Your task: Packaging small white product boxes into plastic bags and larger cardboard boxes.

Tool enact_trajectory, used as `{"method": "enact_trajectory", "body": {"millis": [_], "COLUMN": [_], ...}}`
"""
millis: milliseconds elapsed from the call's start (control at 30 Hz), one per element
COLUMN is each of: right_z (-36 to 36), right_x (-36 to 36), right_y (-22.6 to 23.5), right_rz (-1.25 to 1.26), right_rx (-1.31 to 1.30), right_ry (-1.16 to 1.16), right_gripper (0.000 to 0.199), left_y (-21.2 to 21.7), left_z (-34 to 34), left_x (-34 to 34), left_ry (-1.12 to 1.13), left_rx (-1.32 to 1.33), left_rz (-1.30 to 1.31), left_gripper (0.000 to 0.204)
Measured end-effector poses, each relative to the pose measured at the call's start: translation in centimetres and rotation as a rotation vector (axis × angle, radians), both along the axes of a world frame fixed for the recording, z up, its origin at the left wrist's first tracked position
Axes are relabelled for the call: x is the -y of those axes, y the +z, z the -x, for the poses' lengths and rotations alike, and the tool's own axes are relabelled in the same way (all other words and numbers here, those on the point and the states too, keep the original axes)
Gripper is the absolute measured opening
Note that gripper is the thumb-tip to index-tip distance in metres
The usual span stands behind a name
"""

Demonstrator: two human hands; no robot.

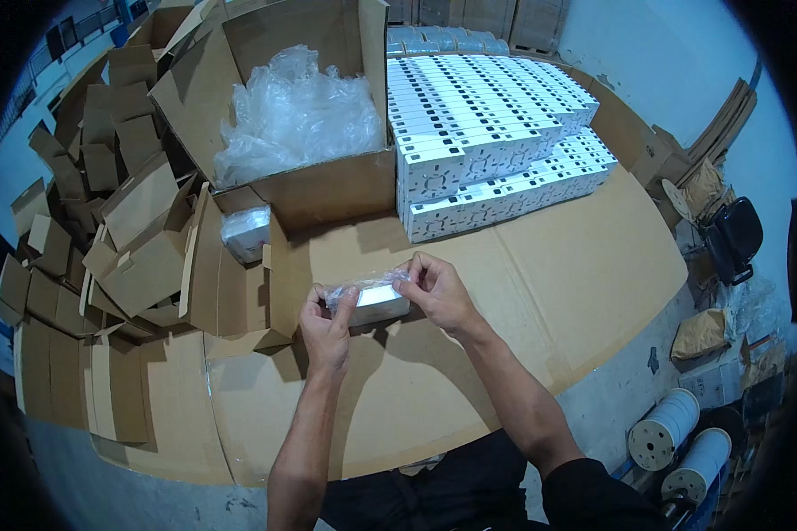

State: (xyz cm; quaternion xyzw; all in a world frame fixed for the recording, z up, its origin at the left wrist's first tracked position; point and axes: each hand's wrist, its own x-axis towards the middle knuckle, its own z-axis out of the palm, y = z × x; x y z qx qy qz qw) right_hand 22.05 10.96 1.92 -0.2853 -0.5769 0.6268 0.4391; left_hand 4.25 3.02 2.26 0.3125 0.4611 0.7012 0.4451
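Between my two hands is a small white box (382, 306) with clear plastic wrap (363, 285) over its top. My left hand (328, 329) grips the wrapped box at its left end, thumb on the upper side. At the other end my right hand (436, 294) is closed, its thumb and fingers pinching the film. To the left, an open brown carton (281, 274) has one more plastic-wrapped white piece (246, 232) inside it. Behind it stands a large open carton (328, 199) full of crumpled clear plastic (301, 119).
Stacked rows of white boxes (496, 159) stand at the back right of the cardboard-covered table (584, 292). Many opened brown cartons (137, 265) pile up on the left. Beyond the right edge, cable spools (669, 425) and a black chair (733, 237) are on the floor.
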Motion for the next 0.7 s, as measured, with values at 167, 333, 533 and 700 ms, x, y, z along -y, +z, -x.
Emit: {"method": "enact_trajectory", "body": {"millis": [167,333,533,700], "right_z": [0.7,-2.4,-1.7,-1.5], "right_x": [1.1,-0.5,0.2,0.3], "right_y": [3.7,3.3,3.3,3.7], "right_rz": [0.029,-0.341,0.076,0.105], "right_rx": [-0.228,0.107,0.288,0.257], "right_ry": [-0.064,0.223,0.158,0.144], "right_gripper": [0.015,0.024,0.027,0.03], "left_y": [-0.8,-0.8,-1.0,0.1], "left_z": [0.4,-0.1,0.4,-0.3], "left_x": [-0.1,-0.4,-0.2,0.0], "left_ry": [0.034,0.021,0.014,0.202], "left_rx": [0.01,0.004,0.169,-0.052], "left_rz": [-0.03,-0.024,-0.031,-0.094], "left_gripper": [0.027,0.025,0.023,0.02]}}
